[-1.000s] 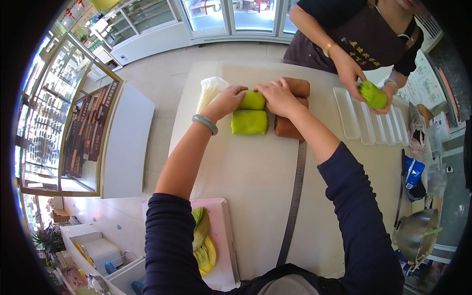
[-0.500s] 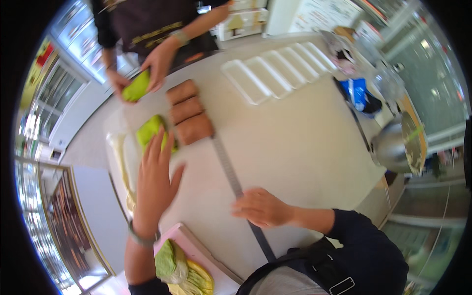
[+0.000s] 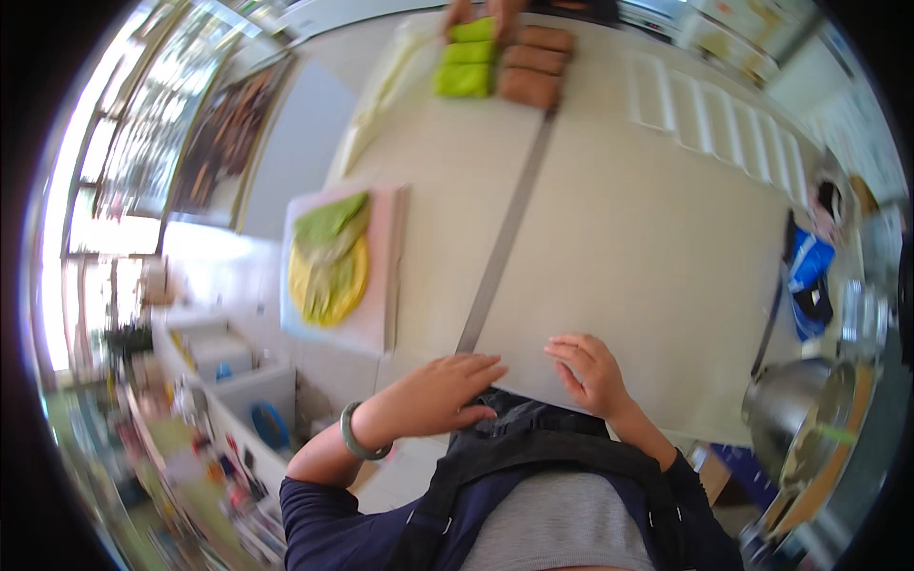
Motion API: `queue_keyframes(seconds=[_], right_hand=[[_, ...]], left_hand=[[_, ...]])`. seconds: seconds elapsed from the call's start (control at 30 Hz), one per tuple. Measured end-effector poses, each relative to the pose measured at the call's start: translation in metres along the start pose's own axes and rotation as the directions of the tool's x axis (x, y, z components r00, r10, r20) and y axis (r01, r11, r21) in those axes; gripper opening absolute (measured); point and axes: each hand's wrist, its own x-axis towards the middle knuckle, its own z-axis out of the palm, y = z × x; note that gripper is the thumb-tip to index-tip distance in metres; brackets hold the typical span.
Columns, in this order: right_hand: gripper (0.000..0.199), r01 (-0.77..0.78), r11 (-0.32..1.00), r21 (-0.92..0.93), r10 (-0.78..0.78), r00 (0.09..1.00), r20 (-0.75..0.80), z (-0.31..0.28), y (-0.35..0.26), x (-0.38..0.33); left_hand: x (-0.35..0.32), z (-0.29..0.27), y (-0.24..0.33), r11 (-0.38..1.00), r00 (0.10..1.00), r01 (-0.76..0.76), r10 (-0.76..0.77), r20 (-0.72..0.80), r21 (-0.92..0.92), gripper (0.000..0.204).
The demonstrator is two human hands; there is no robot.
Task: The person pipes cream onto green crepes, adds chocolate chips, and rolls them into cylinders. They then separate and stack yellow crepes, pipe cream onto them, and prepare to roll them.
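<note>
My left hand [image 3: 440, 392] rests flat at the near edge of the pale worktable [image 3: 647, 238], fingers spread and holding nothing. Beside it my right hand [image 3: 592, 373] also lies on the table edge, fingers loosely curled and empty. Far across the table lie green dough blocks [image 3: 465, 67] next to brown dough blocks [image 3: 535, 65]. Another person's hands [image 3: 476, 11] touch the far end of those blocks. A metal strip [image 3: 503, 238] runs along the table from the blocks toward my hands.
A pink board [image 3: 381, 285] with flat green and yellow dough sheets [image 3: 328, 262] sits left of the table. A white ridged tray [image 3: 724, 124] lies at the far right. A steel bowl [image 3: 809, 419] stands at the right, shelves and bins at the left.
My left hand has left the green dough and drawn back to the near table edge beside my right hand. The view has swung; the dough blocks now lie far away.
</note>
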Motion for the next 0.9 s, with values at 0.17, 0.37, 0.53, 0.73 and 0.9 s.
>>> queue_keyframes(seconds=[0.17, 0.37, 0.53, 0.73, 0.9], right_hand=[[0.026, 0.139, 0.974, 0.181, -0.163, 0.979, 0.125, 0.009, -0.018, 0.050], [0.039, 0.330, 0.932, 0.150, -0.356, 0.911, 0.207, 0.095, -0.026, 0.159], [0.040, 0.233, 0.970, 0.064, -0.242, 0.946, 0.217, 0.192, -0.013, 0.299], [0.039, 0.273, 0.954, -0.123, -0.224, 0.924, 0.311, 0.236, 0.024, 0.387], [0.026, 0.166, 0.984, -0.060, -0.146, 0.958, 0.249, 0.239, 0.025, 0.385]], left_hand=[[-0.074, 0.027, -0.022, 0.930, 0.872, 0.367, -0.341, -0.350, 0.007, 0.047], [-0.159, -0.017, -0.146, 0.762, 0.511, 0.644, -0.488, -0.707, -0.061, 0.031], [-0.158, -0.077, -0.257, 0.856, 0.543, 0.517, -0.322, -0.776, 0.007, 0.036], [-0.115, -0.146, -0.354, 0.927, 0.726, 0.334, -0.139, -0.674, 0.169, 0.050], [-0.121, -0.171, -0.389, 0.990, 0.884, 0.124, -0.143, -0.446, -0.072, 0.054]])
